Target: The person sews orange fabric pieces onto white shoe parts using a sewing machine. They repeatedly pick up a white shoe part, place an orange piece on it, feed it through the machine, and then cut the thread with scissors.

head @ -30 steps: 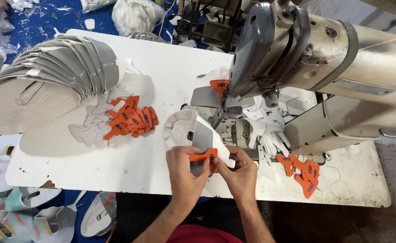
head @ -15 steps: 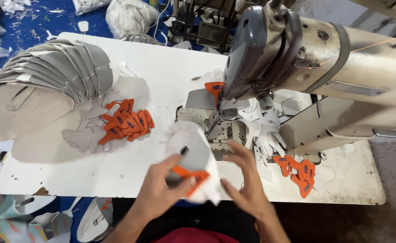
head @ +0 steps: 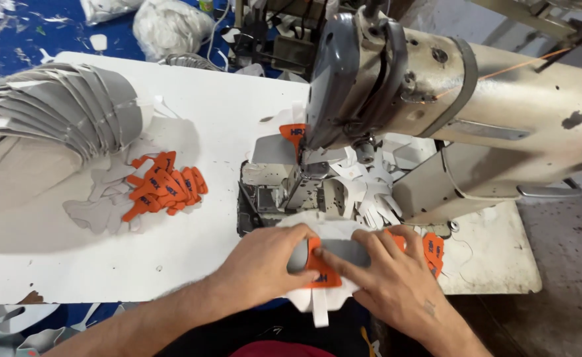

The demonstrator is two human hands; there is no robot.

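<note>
**Hands down flat on the grey-and-white piece at the table's front edge**

Lifted and turned in the air half a second ago; now laid flat again on the table (head: 192, 258), just in front of the sewing machine (head: 449, 99). Grey-and-white piece (head: 347, 252) at the near edge, with one white strip hanging over it toward the body. Orange tab (head: 323, 272) on top of it, between the two hands, no longer angled in the fingers as a second ago.

Left hand (head: 264, 261) curled over the piece's left side, grasping it, fingertips touching the tab. Right hand (head: 387, 277) opened out, fingers stretched flat and pressing on the tab and the grey part, gripping nothing.

Judged from that: tab being set and smoothed in place on the piece, short of the needle area (head: 314, 165), not yet under it.

On the table to the left, a loose pile of orange tabs (head: 165, 188) on pale flat cut-outs, just beside a fanned stack of grey pieces (head: 60, 112). A few more orange tabs (head: 433, 250) by the right hand. White cut shapes (head: 370, 198) bunched behind the machine bed.

White, scuffed tabletop, chipped at the front left edge. Beyond it, a blue floor (head: 13, 33) strewn with scraps, and white bags (head: 169, 26) at the far side.
</note>
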